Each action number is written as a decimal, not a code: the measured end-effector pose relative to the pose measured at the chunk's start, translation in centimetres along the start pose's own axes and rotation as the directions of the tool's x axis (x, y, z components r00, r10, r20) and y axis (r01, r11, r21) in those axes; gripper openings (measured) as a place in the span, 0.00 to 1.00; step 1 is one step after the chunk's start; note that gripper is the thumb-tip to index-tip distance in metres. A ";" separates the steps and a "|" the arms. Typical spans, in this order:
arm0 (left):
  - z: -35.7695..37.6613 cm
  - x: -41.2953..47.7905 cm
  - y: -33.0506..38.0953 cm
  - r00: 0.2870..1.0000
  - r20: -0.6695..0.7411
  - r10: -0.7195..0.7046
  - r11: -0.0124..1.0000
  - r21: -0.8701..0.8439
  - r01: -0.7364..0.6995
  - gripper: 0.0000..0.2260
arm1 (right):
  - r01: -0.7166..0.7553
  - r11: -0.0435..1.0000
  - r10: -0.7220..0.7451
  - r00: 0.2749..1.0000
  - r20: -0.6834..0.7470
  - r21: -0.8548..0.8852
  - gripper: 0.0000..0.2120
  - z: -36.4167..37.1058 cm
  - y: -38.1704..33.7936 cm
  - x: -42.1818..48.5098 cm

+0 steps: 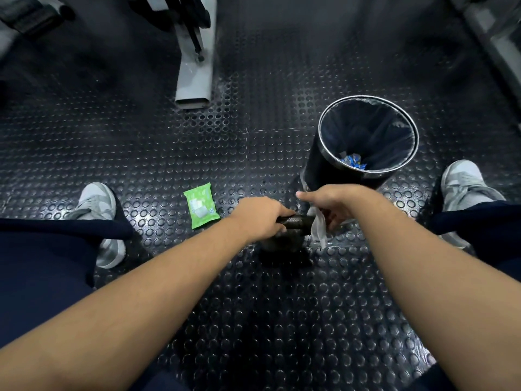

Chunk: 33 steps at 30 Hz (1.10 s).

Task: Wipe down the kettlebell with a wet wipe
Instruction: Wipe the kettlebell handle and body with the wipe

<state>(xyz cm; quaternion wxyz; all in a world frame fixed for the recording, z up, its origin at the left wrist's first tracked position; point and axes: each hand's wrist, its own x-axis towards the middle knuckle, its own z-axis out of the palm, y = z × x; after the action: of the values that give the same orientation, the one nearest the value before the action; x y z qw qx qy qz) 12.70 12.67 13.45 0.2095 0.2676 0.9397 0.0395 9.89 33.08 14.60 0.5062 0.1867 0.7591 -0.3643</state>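
A dark kettlebell [299, 221] stands on the studded rubber floor between my feet, its body mostly hidden under my hands. My left hand [260, 218] grips the left end of its handle. My right hand [335, 204] holds a white wet wipe [318, 228] against the right end of the handle; the wipe's loose end hangs down. A green pack of wet wipes [201, 205] lies flat on the floor to the left of the kettlebell.
A black round bin [332, 165] with a dark liner and some blue and white scraps inside stands just behind the kettlebell. A grey machine leg [194, 80] reaches in from the top. My grey shoes [97, 204] [462, 182] flank the spot.
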 end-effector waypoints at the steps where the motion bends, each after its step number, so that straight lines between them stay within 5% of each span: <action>1: 0.0 -0.1 0.0 1.000 -0.003 0.002 1.000 0.005 -0.002 0.23 | 0.015 1.000 -0.015 0.999 -0.046 -0.009 0.37 1.0 0.6 0.6; 5: 0.1 -0.3 0.2 1.000 -0.024 0.002 1.000 0.013 -0.001 0.23 | 0.174 0.925 -0.100 0.969 -0.226 0.338 0.56 4.5 5.9 5.8; 9: 0.0 -0.2 0.1 1.000 -0.029 0.002 1.000 -0.001 -0.002 0.22 | 0.154 0.732 -0.087 0.987 -0.134 0.664 0.39 5.6 6.2 4.8; 12: -0.1 -0.1 0.0 1.000 -0.013 0.009 1.000 -0.016 -0.010 0.23 | 0.114 0.803 -0.085 0.993 -0.076 0.585 0.31 4.1 4.6 3.5; 16: -0.4 0.0 -0.1 1.000 -0.007 0.028 1.000 0.000 -0.028 0.22 | -0.014 0.993 0.015 1.000 -0.003 0.119 0.37 1.4 1.0 0.4; 22: -0.3 0.1 0.1 1.000 0.014 0.026 0.999 0.039 -0.026 0.23 | -0.065 0.989 0.062 0.998 -0.031 -0.133 0.42 0.8 -1.3 -1.1; 25: -0.4 0.0 0.1 0.999 0.012 0.030 0.999 0.037 -0.031 0.22 | 0.010 0.986 -0.032 0.991 -0.133 -0.164 0.48 2.6 -0.7 0.0; 27: -0.4 -0.1 0.2 0.999 0.008 0.037 0.999 0.027 -0.037 0.22 | 0.079 0.989 -0.109 0.961 -0.254 -0.127 0.50 4.2 1.5 1.2; 29: -0.5 -0.2 0.2 0.999 -0.003 0.038 0.999 0.017 -0.038 0.22 | 0.147 0.980 -0.098 0.944 -0.314 0.136 0.54 5.3 4.4 2.6; 31: -0.6 -0.3 0.2 0.999 -0.006 0.034 0.999 0.009 -0.034 0.22 | 0.195 0.894 -0.088 0.959 -0.269 0.404 0.58 5.7 7.3 4.5; 33: -0.6 -0.2 0.2 1.000 -0.003 0.030 1.000 0.003 -0.030 0.23 | 0.185 0.857 -0.091 0.973 -0.211 0.481 0.59 5.9 8.1 4.8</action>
<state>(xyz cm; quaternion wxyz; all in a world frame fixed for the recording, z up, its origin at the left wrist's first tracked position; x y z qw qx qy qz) 12.70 12.76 14.06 0.2069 0.2820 0.9359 0.0415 16.89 33.70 6.05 0.3425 0.2879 0.6939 -0.5642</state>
